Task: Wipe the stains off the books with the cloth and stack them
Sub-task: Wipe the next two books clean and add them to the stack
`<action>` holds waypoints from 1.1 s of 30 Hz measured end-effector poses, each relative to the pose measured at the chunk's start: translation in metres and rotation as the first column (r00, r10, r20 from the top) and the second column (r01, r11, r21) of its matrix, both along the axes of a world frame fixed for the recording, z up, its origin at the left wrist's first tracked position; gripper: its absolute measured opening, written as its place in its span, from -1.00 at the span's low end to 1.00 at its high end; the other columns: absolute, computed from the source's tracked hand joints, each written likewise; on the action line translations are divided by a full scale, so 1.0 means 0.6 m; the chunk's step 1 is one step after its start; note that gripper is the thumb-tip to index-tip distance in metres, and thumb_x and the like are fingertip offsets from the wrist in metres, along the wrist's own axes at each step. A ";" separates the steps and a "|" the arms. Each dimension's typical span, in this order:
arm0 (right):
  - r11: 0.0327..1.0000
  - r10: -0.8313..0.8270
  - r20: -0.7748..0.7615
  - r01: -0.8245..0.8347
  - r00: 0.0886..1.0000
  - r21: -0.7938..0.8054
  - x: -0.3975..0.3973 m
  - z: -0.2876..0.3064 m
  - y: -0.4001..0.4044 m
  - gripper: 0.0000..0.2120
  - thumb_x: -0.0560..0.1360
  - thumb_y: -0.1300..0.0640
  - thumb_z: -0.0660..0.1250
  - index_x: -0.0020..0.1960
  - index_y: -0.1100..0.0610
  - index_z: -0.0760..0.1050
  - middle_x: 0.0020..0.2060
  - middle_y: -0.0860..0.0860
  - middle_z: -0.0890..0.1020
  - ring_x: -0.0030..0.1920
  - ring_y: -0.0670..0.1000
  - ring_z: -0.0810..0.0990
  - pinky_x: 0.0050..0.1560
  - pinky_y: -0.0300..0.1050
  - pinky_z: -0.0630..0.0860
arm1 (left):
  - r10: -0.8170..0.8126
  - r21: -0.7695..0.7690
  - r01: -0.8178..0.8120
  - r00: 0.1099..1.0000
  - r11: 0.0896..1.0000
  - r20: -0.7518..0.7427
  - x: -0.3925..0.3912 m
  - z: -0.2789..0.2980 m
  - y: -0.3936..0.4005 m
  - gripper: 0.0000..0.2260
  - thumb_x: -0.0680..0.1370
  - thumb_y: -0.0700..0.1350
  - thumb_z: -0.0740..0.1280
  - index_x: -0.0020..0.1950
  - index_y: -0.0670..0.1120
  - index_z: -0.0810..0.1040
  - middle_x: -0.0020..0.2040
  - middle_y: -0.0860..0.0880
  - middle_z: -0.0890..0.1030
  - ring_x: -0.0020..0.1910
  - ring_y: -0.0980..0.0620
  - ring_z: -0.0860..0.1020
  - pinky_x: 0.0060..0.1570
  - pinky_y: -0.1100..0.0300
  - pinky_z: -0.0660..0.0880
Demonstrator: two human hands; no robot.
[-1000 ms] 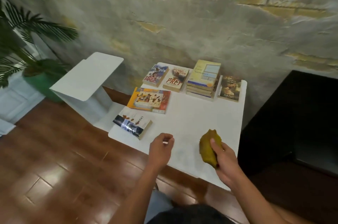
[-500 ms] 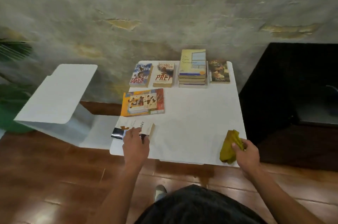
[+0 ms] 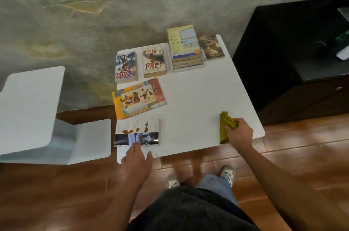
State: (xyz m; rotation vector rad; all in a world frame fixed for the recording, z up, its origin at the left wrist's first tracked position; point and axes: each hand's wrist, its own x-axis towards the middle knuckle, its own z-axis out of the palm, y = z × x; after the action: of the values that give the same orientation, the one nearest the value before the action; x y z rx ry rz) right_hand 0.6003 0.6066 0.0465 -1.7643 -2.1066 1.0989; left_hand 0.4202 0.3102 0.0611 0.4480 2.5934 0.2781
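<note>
On the white table [image 3: 198, 98] lie several stained books. The "Contact" book [image 3: 137, 130] sits at the front left corner, brown stains on its cover. My left hand [image 3: 137, 162] lies at its near edge, fingers stretched out, fingertips touching the cover. My right hand [image 3: 238, 133] grips a yellow-green cloth [image 3: 224, 127] near the table's front right edge. Behind lie a large orange stained book [image 3: 137, 97], the "Soft Target" book [image 3: 126, 67], the "Prey" book [image 3: 154, 61], a stack of books [image 3: 186, 49] and a dark book [image 3: 211, 47].
A white side table [image 3: 28, 106] stands to the left. A black cabinet [image 3: 292, 51] stands right of the table. A rough plaster wall runs behind. My feet stand on the wooden floor at the table's front edge.
The camera tilted down and came closer. My left hand moved left to the "Contact" book, then drew back to its near edge. My right hand kept the cloth at the front right.
</note>
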 end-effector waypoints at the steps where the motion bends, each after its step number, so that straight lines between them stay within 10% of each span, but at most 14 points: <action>1: 1.000 0.023 -0.003 -0.023 1.000 -0.007 -0.011 0.000 -0.017 -0.69 0.49 0.15 0.44 0.20 0.16 0.52 0.00 0.12 0.65 0.02 0.17 0.58 -0.05 -0.14 0.41 | -0.010 -0.005 0.010 1.000 1.000 0.010 -0.004 -0.001 -0.002 -0.43 0.65 0.13 0.21 0.60 -0.05 0.19 0.60 -0.07 0.25 0.52 -0.12 0.31 0.47 -0.19 0.21; 18: 0.929 0.312 -0.075 -0.320 0.947 -0.188 -0.178 -0.026 -0.262 -0.52 0.48 0.08 0.43 0.32 0.04 0.32 -0.06 -0.03 0.58 -0.13 -0.04 0.59 -0.15 -0.14 0.56 | -0.193 -0.084 0.195 0.981 0.977 0.024 -0.026 0.013 -0.021 -0.46 0.67 0.10 0.18 0.60 -0.05 0.17 0.58 -0.01 0.28 0.55 0.01 0.25 0.50 -0.09 0.11; 33: 0.994 0.109 0.181 -0.106 0.978 -0.025 -0.076 0.000 0.088 -0.54 0.49 0.14 0.43 0.32 0.16 0.35 0.06 0.21 0.56 -0.15 0.13 0.53 -0.17 -0.03 0.54 | -0.034 -0.088 0.037 0.999 0.995 0.036 0.000 0.002 0.003 -0.42 0.66 0.10 0.20 0.62 0.01 0.09 0.63 0.00 0.12 0.61 -0.03 0.09 0.52 -0.15 0.11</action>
State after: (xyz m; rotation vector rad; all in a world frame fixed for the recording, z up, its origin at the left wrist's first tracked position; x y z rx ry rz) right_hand 0.5545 0.6596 0.0466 -1.8410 -2.3305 1.0169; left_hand 0.4201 0.3120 0.0622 0.4527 2.5501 0.1560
